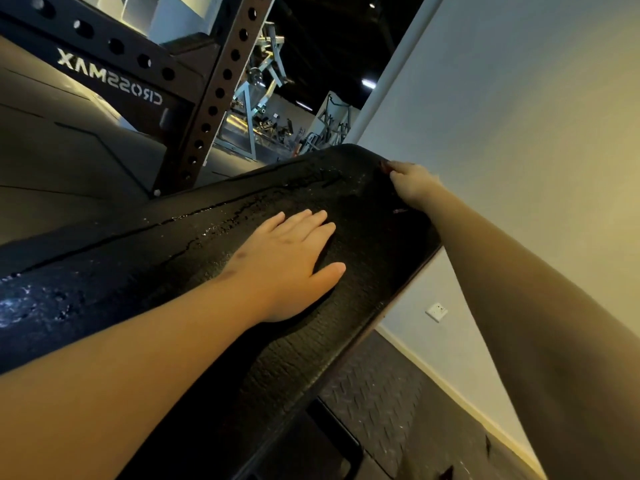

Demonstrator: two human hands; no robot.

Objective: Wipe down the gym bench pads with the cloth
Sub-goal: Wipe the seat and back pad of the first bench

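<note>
A long black bench pad (138, 265) runs across the view, its surface wet and cracked. A dark textured cloth (367, 278) lies draped over the pad's right part and hangs down its near side. My left hand (287, 265) presses flat on the cloth with straight fingers, thumb spread. My right hand (414, 183) reaches to the pad's far right end, its fingers curled there, gripping what looks like the cloth's upper edge against the pad's rim.
A black perforated rack upright (221, 88) and a lettered crossbeam (110, 74) stand just behind the pad. A pale wall (519, 133) with a socket (437, 311) is close on the right. Dark checker-plate floor mats (374, 389) lie below. More gym machines (263, 98) stand farther back.
</note>
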